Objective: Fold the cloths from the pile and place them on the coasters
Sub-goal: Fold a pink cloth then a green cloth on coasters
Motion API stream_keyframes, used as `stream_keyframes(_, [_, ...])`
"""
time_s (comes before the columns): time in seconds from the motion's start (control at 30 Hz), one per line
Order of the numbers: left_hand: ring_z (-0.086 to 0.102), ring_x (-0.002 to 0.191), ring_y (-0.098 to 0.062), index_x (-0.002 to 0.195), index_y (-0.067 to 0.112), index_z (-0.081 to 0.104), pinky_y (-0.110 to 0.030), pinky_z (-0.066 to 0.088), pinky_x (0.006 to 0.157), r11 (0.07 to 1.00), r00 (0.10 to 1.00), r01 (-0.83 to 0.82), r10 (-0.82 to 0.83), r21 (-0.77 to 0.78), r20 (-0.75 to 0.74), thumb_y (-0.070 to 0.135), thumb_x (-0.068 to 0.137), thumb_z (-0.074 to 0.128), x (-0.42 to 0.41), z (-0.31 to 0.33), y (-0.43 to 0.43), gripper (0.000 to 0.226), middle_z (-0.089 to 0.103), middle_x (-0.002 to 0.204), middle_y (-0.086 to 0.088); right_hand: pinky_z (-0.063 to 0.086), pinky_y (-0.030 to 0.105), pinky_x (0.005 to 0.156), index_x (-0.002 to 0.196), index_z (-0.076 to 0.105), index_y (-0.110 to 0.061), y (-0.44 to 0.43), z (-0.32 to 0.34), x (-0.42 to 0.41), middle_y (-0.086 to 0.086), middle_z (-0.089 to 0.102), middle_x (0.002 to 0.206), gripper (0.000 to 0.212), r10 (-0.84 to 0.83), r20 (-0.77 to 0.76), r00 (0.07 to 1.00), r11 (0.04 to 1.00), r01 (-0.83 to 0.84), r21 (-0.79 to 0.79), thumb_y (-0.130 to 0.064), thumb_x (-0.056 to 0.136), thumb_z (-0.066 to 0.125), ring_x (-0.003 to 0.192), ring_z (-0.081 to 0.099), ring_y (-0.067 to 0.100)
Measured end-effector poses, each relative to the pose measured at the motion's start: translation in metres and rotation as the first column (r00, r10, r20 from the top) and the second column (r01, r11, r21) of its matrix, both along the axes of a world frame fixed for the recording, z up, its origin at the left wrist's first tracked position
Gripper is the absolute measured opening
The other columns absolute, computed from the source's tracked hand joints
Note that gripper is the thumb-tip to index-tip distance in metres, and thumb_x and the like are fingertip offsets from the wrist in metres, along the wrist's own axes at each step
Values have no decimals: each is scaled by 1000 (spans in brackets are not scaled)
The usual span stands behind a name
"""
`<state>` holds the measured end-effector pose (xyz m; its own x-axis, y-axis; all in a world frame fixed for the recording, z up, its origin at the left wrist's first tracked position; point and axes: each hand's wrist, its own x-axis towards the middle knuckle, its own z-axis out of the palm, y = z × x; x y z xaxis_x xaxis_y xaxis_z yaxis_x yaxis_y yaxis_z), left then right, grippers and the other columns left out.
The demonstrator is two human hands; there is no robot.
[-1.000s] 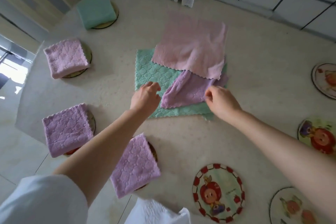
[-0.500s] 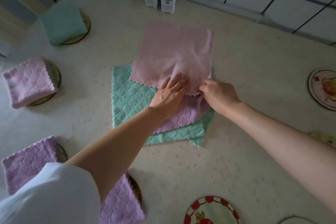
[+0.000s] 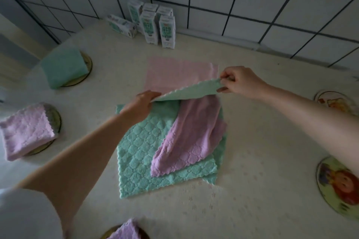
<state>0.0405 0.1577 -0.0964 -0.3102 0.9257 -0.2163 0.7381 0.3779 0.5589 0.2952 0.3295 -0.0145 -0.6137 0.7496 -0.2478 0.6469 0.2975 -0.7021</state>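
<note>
Both my hands pinch a lifted green cloth (image 3: pixel 186 92) by its corners, left hand (image 3: pixel 141 105) and right hand (image 3: pixel 240 83), above the pile (image 3: pixel 139 151) mid-table. Left coasters (image 3: pixel 87 68) hold a folded green cloth (image 3: pixel 62 66) and a folded lilac cloth (image 3: pixel 25 130); right coasters (image 3: pixel 334 186) show cartoon pictures.

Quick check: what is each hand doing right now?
Left hand: grips one end of the lifted edge of the green cloth.
Right hand: pinches the other corner.

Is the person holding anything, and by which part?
A green cloth, raised by one scalloped edge: the left hand grips the edge's left end, and the right hand pinches its right corner.
</note>
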Motion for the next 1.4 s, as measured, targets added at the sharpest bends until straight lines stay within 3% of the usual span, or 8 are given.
stream_keyframes(0.17, [59,99,-41,132,5,52,-34,45,82,995,992,-93,90,-30,-93,9,98,44,-33,53,32,35,58,122,-27,58,36,78,84,59,-9,20,27,-18,13,66,87,11,-157,-85,984,987,159,20,-7,91,50,79,71,25])
stream_keyframes(0.33, [47,61,-19,122,3,60,-20,39,55,970,993,-118,111,213,43,-7,92,39,-21,114,46,38,63,108,-29,57,30,76,89,66,-14,11,76,-4,8,68,89,10,-270,-225,936,911,324,255,-12,85,58,82,68,19])
stream_keyframes(0.47, [51,63,-12,120,11,64,-4,32,45,923,993,-112,118,367,6,2,94,45,11,153,16,33,66,106,-10,48,18,74,95,71,-15,-27,107,35,-1,71,94,21,-210,-284,936,843,320,432,-9,80,57,87,63,10])
stream_keyframes(0.57, [62,84,-19,120,11,64,-7,43,69,889,995,-66,92,453,-35,5,94,49,43,162,-24,31,66,117,-10,44,9,82,99,71,-15,-69,108,71,1,71,100,25,-172,-306,936,791,316,524,-5,81,58,90,65,11])
stream_keyframes(0.67, [63,85,-17,116,7,67,-9,41,76,851,997,2,35,526,-61,0,90,52,79,153,-67,31,69,111,-11,37,-4,66,109,69,-11,-120,98,116,3,69,106,28,-151,-260,954,776,277,567,-1,84,60,71,58,3])
stream_keyframes(0.9, [57,116,-26,111,1,68,-33,41,105,843,986,164,-135,513,-93,-5,77,61,172,77,-173,35,66,117,-17,42,9,95,105,70,-7,-229,37,232,4,70,108,38,-112,-183,977,822,194,536,13,74,64,98,65,10])
stream_keyframes(1.23, [53,123,-27,116,3,66,-46,44,102,934,990,100,-59,343,-129,-19,74,57,297,6,-321,48,63,122,-17,42,5,92,102,72,-5,-332,-32,352,5,70,107,37,25,-143,989,936,27,350,15,72,68,100,65,9])
stream_keyframes(1.4, [58,116,-30,111,2,68,-40,45,100,941,992,59,-17,333,-129,-22,70,59,342,-8,-373,48,66,115,-17,37,1,93,99,74,-10,-365,-51,392,-3,71,106,40,56,-114,992,953,-19,303,17,71,65,99,60,-3])
